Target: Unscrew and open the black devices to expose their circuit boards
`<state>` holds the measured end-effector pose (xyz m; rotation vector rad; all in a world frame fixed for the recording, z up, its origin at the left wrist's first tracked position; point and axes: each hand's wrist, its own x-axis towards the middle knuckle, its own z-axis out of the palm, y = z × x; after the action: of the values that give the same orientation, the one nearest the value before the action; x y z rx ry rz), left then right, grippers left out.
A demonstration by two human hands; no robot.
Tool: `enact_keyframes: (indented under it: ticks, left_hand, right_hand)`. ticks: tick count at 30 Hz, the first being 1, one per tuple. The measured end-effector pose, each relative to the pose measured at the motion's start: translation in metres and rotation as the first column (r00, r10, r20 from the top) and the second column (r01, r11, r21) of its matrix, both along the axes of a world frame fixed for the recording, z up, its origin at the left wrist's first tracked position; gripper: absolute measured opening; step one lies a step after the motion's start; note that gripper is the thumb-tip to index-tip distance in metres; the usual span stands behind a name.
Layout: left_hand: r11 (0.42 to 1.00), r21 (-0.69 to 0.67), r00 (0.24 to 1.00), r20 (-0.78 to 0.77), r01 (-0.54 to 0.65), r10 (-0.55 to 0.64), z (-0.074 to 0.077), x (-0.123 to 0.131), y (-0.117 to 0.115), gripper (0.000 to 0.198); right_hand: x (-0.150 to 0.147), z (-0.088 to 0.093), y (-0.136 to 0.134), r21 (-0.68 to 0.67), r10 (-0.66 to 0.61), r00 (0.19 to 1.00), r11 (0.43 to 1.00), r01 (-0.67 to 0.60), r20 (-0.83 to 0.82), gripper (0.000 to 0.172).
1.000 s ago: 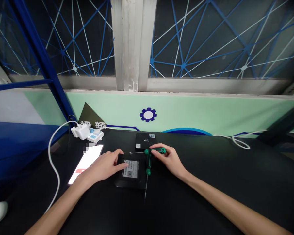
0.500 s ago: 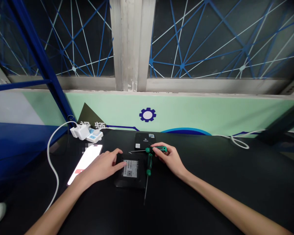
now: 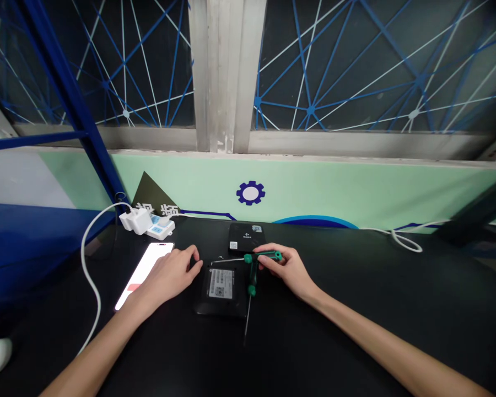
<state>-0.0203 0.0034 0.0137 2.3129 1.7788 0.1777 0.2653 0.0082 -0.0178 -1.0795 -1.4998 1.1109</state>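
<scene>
A black box with a white label lies flat on the black table. My left hand rests just left of it with fingers loosely curled, holding nothing, fingertips near the box's upper left corner. My right hand pinches the green handle of a thin screwdriver that points left over the box's far edge. A second green-handled screwdriver lies along the box's right side, tip toward me.
A second small black box sits behind the first. A lit phone lies to the left. A white power strip with a charger and its white cable are at far left. Another white cable is at the back right.
My left hand has slid left off the box's label to its left edge. The right hand keeps hold of the screwdriver, which has shifted slightly.
</scene>
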Motion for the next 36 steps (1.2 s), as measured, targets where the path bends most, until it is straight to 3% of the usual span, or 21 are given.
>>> enact_keyframes:
  ticks: [19, 27, 36]
  left_hand:
    - [0.999, -0.041, 1.000, -0.017, -0.021, 0.021, 0.002, 0.006, -0.003, 0.036]
    - [1.000, -0.028, 1.000, -0.027, -0.007, 0.006, -0.001, 0.004, -0.002, 0.037]
    - [1.000, -0.024, 1.000, -0.008, -0.005, 0.005, 0.005, 0.008, -0.006, 0.037]
  right_hand:
    - [-0.002, -0.007, 0.002, 0.010, 0.057, 0.998, 0.998, -0.057, -0.007, 0.034]
    - [-0.004, -0.009, 0.001, 0.059, 0.067, 0.995, 0.996, -0.071, 0.069, 0.031]
    - [-0.005, -0.007, -0.001, 0.087, 0.065, 0.996, 0.994, -0.071, 0.069, 0.028]
